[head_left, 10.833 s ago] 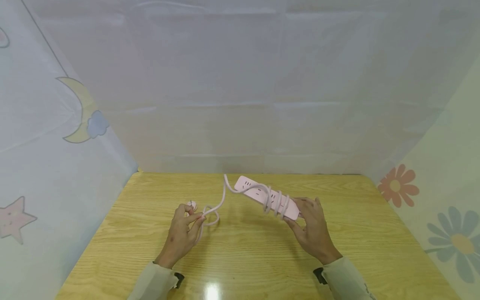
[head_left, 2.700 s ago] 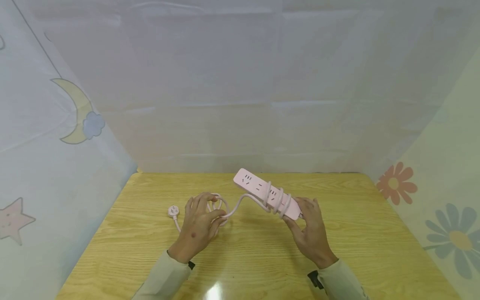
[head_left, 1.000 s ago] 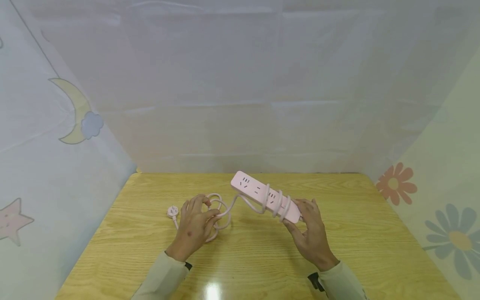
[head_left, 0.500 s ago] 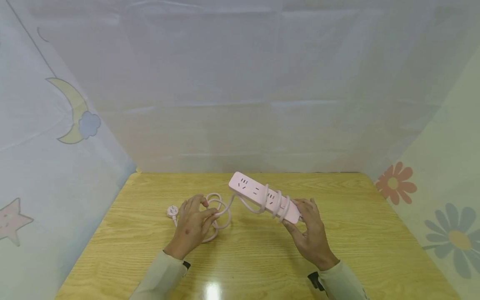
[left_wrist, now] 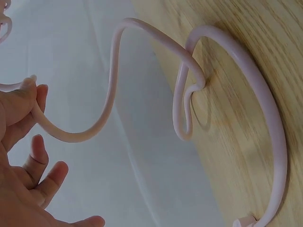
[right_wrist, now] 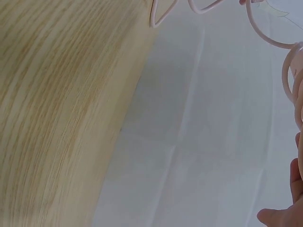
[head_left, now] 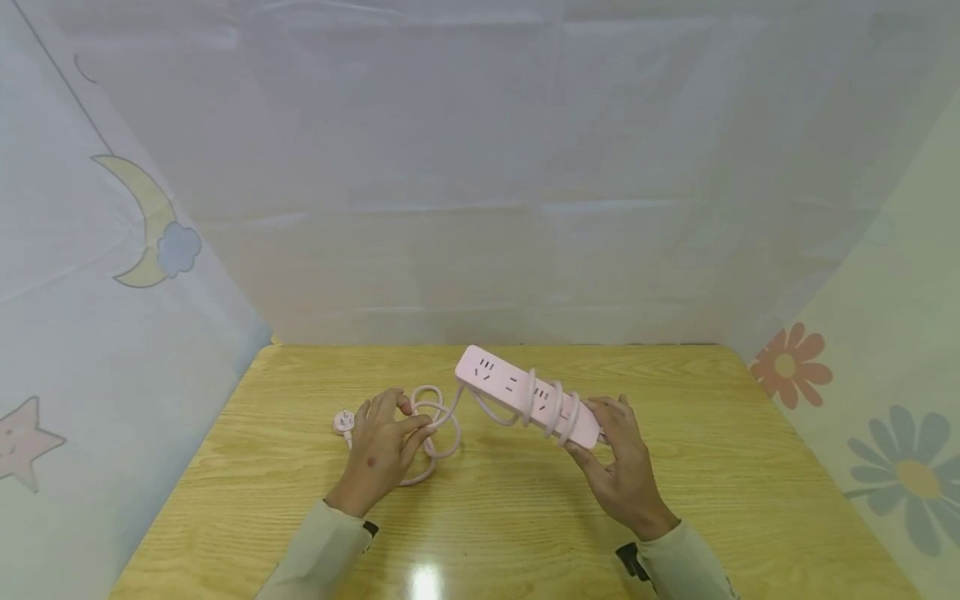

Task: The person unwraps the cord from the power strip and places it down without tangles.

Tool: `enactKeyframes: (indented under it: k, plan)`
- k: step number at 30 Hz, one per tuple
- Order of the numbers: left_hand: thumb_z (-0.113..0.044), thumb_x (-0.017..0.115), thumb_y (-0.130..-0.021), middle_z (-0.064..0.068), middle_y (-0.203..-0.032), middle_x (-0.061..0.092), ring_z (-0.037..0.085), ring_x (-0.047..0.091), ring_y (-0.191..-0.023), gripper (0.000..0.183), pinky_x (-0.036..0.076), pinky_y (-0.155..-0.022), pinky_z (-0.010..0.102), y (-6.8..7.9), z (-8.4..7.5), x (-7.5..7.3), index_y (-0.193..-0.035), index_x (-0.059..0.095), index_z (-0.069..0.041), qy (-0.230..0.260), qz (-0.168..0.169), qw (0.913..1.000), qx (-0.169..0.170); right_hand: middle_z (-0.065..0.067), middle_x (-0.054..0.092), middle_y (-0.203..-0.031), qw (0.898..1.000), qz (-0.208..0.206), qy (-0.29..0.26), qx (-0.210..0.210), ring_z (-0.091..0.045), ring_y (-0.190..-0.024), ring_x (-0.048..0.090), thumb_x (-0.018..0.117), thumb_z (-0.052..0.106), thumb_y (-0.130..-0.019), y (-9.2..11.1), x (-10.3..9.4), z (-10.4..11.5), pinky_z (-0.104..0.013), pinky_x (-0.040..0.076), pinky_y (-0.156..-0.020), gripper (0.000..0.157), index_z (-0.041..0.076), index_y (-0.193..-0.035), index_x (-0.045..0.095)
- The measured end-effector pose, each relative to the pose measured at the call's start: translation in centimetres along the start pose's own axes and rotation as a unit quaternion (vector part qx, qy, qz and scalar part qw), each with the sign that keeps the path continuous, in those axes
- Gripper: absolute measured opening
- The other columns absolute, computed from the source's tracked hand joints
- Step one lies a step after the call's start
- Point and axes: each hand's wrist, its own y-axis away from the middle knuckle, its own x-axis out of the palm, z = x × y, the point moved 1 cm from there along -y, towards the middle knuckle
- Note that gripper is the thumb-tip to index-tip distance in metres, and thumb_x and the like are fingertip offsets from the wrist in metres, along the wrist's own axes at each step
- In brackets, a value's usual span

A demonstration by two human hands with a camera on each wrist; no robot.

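My right hand [head_left: 618, 467] grips the right end of a pale pink power strip [head_left: 491, 375], held tilted above the table with its sockets facing me. Three turns of its pink cord [head_left: 557, 408] wrap its right half. Between thumb and index finger my left hand [head_left: 378, 450] pinches the cord, the other fingers loosely bent, as the left wrist view shows. From the pinch, the cord rises to the strip's left end. Its slack loops [left_wrist: 274, 127] hang and curve down to the wood. The plug [head_left: 344, 422] lies left of my left hand, prongs up.
The wooden table [head_left: 510, 533] ends at a pale cloth backdrop [head_left: 480, 208]. Printed side sheets stand left and right, with a moon [head_left: 153, 217] and flowers [head_left: 795, 367] on them.
The plug has come to lie farther left than at first. In the last second my left hand has drawn the cord slightly left, and the strip's left end has dipped a little leftward.
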Motion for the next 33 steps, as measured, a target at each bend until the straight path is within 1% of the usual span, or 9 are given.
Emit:
enactKeyframes:
  k: [4, 10, 14, 17, 21, 25, 29, 30, 33]
  plan:
    - [-0.016, 0.081, -0.084, 0.010, -0.102, 0.056, 0.040, 0.052, -0.117, 0.007, 0.031, -0.095, 0.077, -0.10, -0.09, 0.05, -0.089, 0.080, -0.010, -0.003, -0.010, 0.9999, -0.001, -0.019, 0.061, -0.122, 1.000, 0.001, -0.001, -0.005, -0.028, -0.125, 0.047, 0.056, 0.043, -0.101, 0.00, -0.05, 0.00, -0.074, 0.010, -0.108, 0.058, -0.006, -0.131, 0.055]
    - [-0.014, 0.082, -0.083, 0.007, -0.098, 0.055, 0.041, 0.053, -0.118, 0.008, 0.034, -0.095, 0.073, -0.12, -0.07, -0.01, -0.088, 0.080, -0.009, 0.005, -0.008, 0.9998, -0.015, -0.021, 0.061, -0.120, 0.999, -0.010, -0.014, -0.031, -0.029, -0.123, 0.046, 0.058, 0.041, -0.099, 0.06, 0.11, -0.08, -0.080, 0.012, -0.102, 0.057, -0.006, -0.132, 0.055]
    - [-0.014, 0.082, -0.083, 0.006, -0.097, 0.054, 0.037, 0.054, -0.113, 0.011, 0.036, -0.096, 0.068, -0.21, -0.03, -0.13, -0.090, 0.080, -0.007, 0.013, -0.002, 0.9996, -0.027, -0.021, 0.061, -0.120, 0.999, -0.007, -0.019, -0.034, -0.031, -0.122, 0.046, 0.058, 0.041, -0.099, 0.12, 0.08, -0.25, -0.081, 0.013, -0.101, 0.057, -0.006, -0.131, 0.055]
    - [-0.014, 0.082, -0.082, 0.005, -0.097, 0.053, 0.034, 0.055, -0.104, 0.013, 0.038, -0.094, 0.063, -0.28, -0.01, -0.22, -0.092, 0.080, -0.005, 0.014, 0.002, 0.9992, -0.038, -0.020, 0.061, -0.120, 0.999, 0.000, -0.024, -0.033, -0.030, -0.122, 0.046, 0.058, 0.041, -0.100, 0.16, -0.01, -0.17, -0.080, 0.013, -0.102, 0.057, -0.007, -0.130, 0.054]
    - [-0.014, 0.083, -0.082, 0.005, -0.096, 0.053, 0.032, 0.055, -0.099, 0.015, 0.041, -0.091, 0.061, -0.31, -0.02, -0.29, -0.092, 0.080, -0.004, 0.012, 0.005, 0.9988, -0.047, -0.016, 0.062, -0.121, 0.999, 0.014, -0.026, -0.022, -0.025, -0.125, 0.044, 0.056, 0.041, -0.100, 0.18, -0.22, 0.14, -0.072, 0.012, -0.109, 0.057, -0.007, -0.130, 0.054]
    - [-0.016, 0.082, -0.083, 0.005, -0.095, 0.054, 0.034, 0.057, -0.102, 0.014, 0.040, -0.092, 0.063, -0.35, -0.05, -0.28, -0.091, 0.080, -0.005, 0.013, 0.001, 0.9985, -0.052, -0.015, 0.062, -0.120, 0.999, 0.021, -0.027, -0.021, -0.024, -0.124, 0.044, 0.055, 0.041, -0.101, 0.15, -0.35, 0.38, -0.057, 0.010, -0.118, 0.057, -0.007, -0.131, 0.054]
    - [-0.017, 0.081, -0.084, 0.006, -0.094, 0.055, 0.035, 0.058, -0.101, 0.013, 0.040, -0.092, 0.063, -0.41, -0.08, -0.22, -0.090, 0.081, -0.006, 0.017, -0.006, 0.9982, -0.058, -0.013, 0.063, -0.121, 0.999, 0.030, -0.029, -0.024, -0.025, -0.124, 0.045, 0.055, 0.040, -0.101, 0.19, -0.39, 0.33, -0.045, 0.008, -0.121, 0.056, -0.008, -0.130, 0.054]
    - [-0.018, 0.081, -0.084, 0.006, -0.094, 0.055, 0.034, 0.058, -0.101, 0.014, 0.040, -0.092, 0.063, -0.41, -0.09, -0.22, -0.090, 0.081, -0.006, 0.017, -0.007, 0.9981, -0.060, -0.013, 0.063, -0.121, 0.999, 0.032, -0.029, -0.026, -0.026, -0.123, 0.046, 0.055, 0.040, -0.101, 0.21, -0.38, 0.27, -0.044, 0.008, -0.121, 0.055, -0.008, -0.129, 0.055]
    - [-0.018, 0.080, -0.084, 0.006, -0.093, 0.056, 0.033, 0.057, -0.098, 0.015, 0.041, -0.091, 0.062, -0.43, -0.15, -0.25, -0.090, 0.080, -0.005, 0.018, -0.008, 0.9974, -0.069, -0.011, 0.063, -0.122, 0.998, 0.043, -0.030, -0.023, -0.025, -0.125, 0.045, 0.056, 0.041, -0.101, 0.31, -0.38, 0.07, -0.049, 0.008, -0.120, 0.054, -0.006, -0.128, 0.056]
